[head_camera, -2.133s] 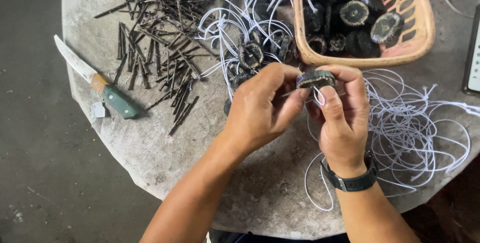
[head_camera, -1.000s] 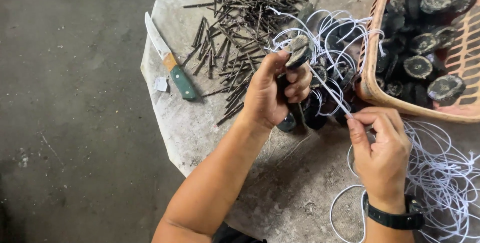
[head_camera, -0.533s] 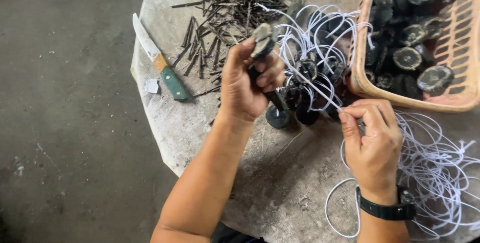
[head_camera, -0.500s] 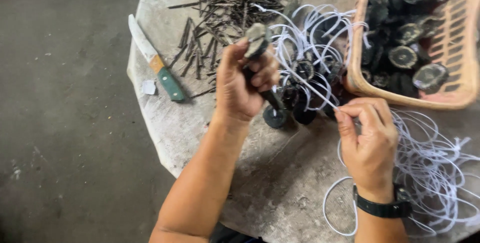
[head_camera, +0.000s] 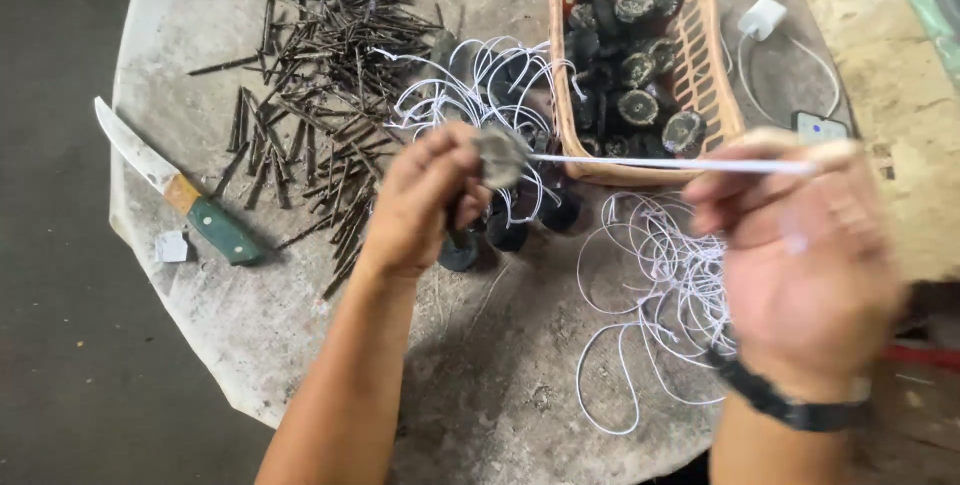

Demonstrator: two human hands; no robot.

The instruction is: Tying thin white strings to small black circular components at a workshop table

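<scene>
**String drawn taut from a small disc**

We grip a small grey disc (head_camera: 500, 155) in our left hand (head_camera: 425, 200), fingers clenched around it above the round stone bench (head_camera: 300, 345). Our right hand (head_camera: 800, 245), blurred, pinches a white string (head_camera: 660, 162) and holds it out toward 3 o'clock, so the line runs straight and tight between both hands. Loose white strings (head_camera: 650, 275) lie below at 5 o'clock. A basket (head_camera: 720, 95) of dark discs sits at 1 o'clock, likely within easy reach. Dark nails (head_camera: 320, 75) lie heaped at 11 o'clock, a knife (head_camera: 170, 185) at 9 o'clock.
</scene>
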